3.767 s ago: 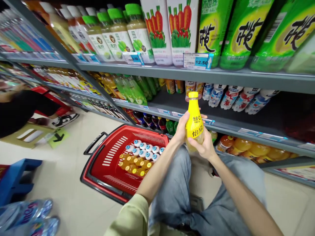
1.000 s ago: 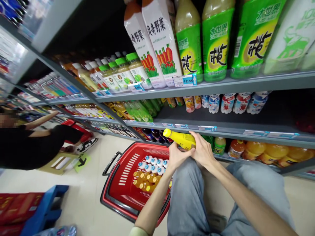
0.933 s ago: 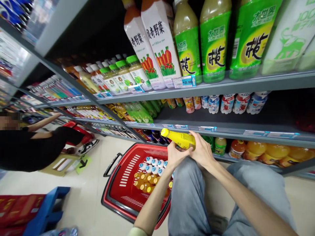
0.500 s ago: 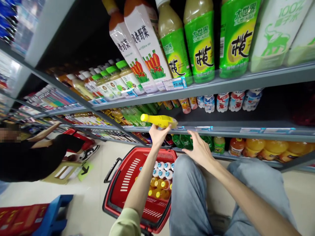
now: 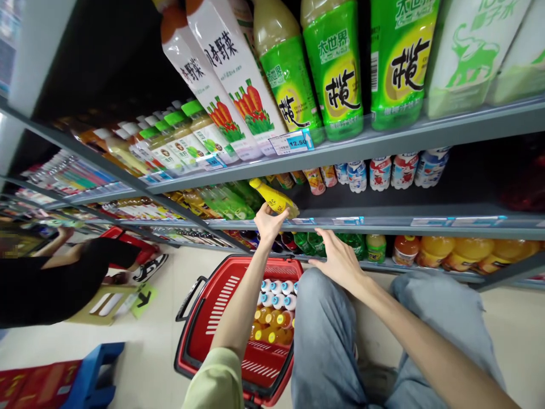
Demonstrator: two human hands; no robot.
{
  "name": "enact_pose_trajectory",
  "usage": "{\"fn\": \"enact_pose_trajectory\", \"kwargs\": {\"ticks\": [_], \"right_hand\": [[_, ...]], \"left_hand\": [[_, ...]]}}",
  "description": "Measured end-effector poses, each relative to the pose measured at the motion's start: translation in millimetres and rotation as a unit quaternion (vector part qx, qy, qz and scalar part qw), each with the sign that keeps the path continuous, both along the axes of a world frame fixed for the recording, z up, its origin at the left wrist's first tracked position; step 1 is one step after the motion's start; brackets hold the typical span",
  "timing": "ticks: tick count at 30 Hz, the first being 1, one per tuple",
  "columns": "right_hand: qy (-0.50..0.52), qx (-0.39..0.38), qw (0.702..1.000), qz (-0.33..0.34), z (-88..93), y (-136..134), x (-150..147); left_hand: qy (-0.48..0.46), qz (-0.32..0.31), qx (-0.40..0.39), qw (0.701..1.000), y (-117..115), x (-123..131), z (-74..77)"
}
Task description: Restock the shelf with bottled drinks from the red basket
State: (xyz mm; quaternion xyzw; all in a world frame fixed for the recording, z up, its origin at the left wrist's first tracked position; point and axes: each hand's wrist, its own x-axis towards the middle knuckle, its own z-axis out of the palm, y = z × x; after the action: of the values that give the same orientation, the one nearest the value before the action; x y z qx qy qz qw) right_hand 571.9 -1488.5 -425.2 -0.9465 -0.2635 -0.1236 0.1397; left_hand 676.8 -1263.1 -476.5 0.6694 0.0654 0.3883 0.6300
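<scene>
My left hand (image 5: 269, 227) is closed around the lower part of a yellow drink bottle (image 5: 276, 199), which tilts with its cap up and to the left at the front of the middle shelf (image 5: 374, 213). Apart from it, my right hand (image 5: 338, 255) is held near the shelf's front edge, fingers spread and holding nothing. Below my left forearm stands a red shopping basket (image 5: 223, 295) containing white-capped bottles (image 5: 276, 287) and orange drink bottles (image 5: 272, 326). Whether the yellow bottle's base touches the shelf I cannot tell.
Large green-labelled bottles (image 5: 336, 79) and white cartons with carrots (image 5: 238, 85) line the upper shelf. Small yogurt-drink bottles (image 5: 402, 170) stand farther back on the middle shelf. At left, another person in black (image 5: 68, 278) crouches near the shelves; a blue pallet (image 5: 96, 375) lies on the floor.
The yellow bottle has gone from nearly level to tilted cap-up, shifting toward the shelf in my left hand. My right hand stays spread. The other person's hand now holds something light green.
</scene>
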Motion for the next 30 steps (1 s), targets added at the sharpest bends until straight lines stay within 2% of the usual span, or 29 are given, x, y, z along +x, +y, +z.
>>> {"fn": "enact_pose_trajectory", "kwargs": {"ticks": [8, 14, 16, 18, 21, 26, 30], "right_hand": [[-0.002, -0.039, 0.999, 0.001, 2.7, 0.4, -0.5], [-0.009, -0.058, 0.998, 0.006, -2.2, -0.9, -1.0], [-0.012, -0.062, 0.998, 0.008, -3.5, -1.6, -1.5], [-0.014, -0.065, 0.998, 0.009, -4.5, -2.4, -1.8], [-0.018, -0.070, 0.997, 0.009, -5.7, -3.8, -2.0], [-0.030, -0.081, 0.996, 0.006, -6.7, -5.6, -2.0], [-0.029, -0.086, 0.996, 0.004, -6.7, -6.3, -1.6]], "left_hand": [[0.028, -0.013, 0.042, 0.999, -1.6, 11.1, 1.0], [0.066, 0.017, 0.058, 0.996, -2.1, 15.8, -3.9], [0.046, 0.057, 0.105, 0.992, -3.8, 9.2, -4.8], [0.016, 0.098, 0.191, 0.977, -6.6, -0.8, -4.7], [0.022, 0.091, 0.315, 0.945, -10.7, -14.1, -2.3], [0.093, 0.056, 0.347, 0.931, -9.6, -15.6, 3.8], [0.118, 0.085, 0.376, 0.915, -5.7, -10.1, 8.5]]}}
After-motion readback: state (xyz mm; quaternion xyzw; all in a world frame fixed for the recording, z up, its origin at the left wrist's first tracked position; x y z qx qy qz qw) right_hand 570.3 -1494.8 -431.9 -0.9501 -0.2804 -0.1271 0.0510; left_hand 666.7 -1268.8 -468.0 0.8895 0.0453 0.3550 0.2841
